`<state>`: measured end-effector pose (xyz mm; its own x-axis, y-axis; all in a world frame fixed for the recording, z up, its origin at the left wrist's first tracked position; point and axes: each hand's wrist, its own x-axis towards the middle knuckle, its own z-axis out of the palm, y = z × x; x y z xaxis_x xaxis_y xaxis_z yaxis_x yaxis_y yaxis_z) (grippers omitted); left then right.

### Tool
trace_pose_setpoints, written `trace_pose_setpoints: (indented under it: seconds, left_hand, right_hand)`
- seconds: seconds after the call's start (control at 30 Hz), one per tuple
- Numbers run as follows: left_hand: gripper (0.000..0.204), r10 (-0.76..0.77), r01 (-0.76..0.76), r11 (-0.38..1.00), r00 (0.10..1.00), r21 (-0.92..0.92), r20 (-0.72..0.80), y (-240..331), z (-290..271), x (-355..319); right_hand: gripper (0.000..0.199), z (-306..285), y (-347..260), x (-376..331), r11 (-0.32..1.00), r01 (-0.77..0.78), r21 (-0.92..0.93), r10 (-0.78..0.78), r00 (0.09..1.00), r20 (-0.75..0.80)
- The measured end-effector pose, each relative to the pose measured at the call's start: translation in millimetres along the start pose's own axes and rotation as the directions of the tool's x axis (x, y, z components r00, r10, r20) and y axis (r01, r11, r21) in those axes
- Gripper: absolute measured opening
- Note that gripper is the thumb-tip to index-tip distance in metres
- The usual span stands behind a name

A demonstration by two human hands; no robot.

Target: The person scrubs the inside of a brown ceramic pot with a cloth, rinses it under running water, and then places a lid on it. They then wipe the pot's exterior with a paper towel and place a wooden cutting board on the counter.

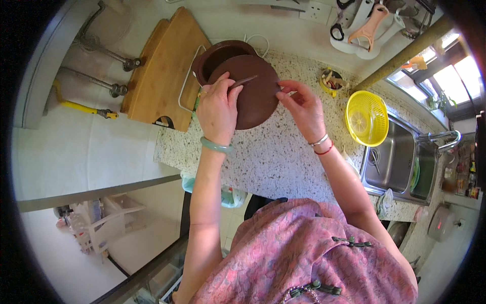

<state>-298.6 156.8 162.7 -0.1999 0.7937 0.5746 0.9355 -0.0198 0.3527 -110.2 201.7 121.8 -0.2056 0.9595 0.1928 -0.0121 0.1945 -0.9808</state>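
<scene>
A round dark brown pot lid [257, 106] is tilted in front of a matching brown pot [220, 51] on the speckled counter. My left hand [217, 111] is closed on the strip-like handle of the lid, with a green bangle at its wrist. At the lid's right rim, the fingertips of my right hand [305, 110] are pinched against the edge. The lid covers part of the pot's mouth from view, and the inside I can see is dark.
Wooden cutting boards [169, 66] lean in a white wire rack left of the pot. To the right are a small yellow container [331, 82], a yellow colander [365, 119] and a steel sink [390, 167]. Peelers and scissors [372, 30] hang on the wall.
</scene>
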Motion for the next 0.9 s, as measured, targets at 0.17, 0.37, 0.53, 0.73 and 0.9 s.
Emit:
trace_pose_setpoints:
  seconds: [0.17, 0.37, 0.53, 0.73, 0.9]
  left_hand:
    - [0.018, -0.072, 0.067, 0.994, 0.995, 0.086, 0.063, -32, 15, 42]
    - [0.020, -0.067, 0.065, 0.992, 0.997, 0.106, 0.021, -67, 54, 67]
    - [0.021, -0.048, 0.044, 0.998, 0.996, 0.054, 0.081, -93, 72, 78]
    - [0.021, 0.005, -0.006, 1.000, 0.993, 0.010, 0.114, -105, 91, 80]
    - [0.023, 0.085, -0.080, 0.996, 0.985, -0.037, 0.151, -121, 95, 88]
  right_hand:
    - [0.035, 35, 11, 38, 0.960, 0.131, -0.246, -0.139, 0.990, -0.013]
    - [0.037, 58, 41, 86, 0.757, 0.289, -0.586, -0.327, 0.944, 0.043]
    - [0.040, 69, 56, 100, 0.673, 0.277, -0.686, -0.307, 0.948, 0.082]
    - [0.042, 70, 69, 97, 0.682, 0.224, -0.696, -0.257, 0.965, 0.060]
    - [0.042, 76, 73, 96, 0.699, 0.197, -0.688, -0.242, 0.970, 0.032]
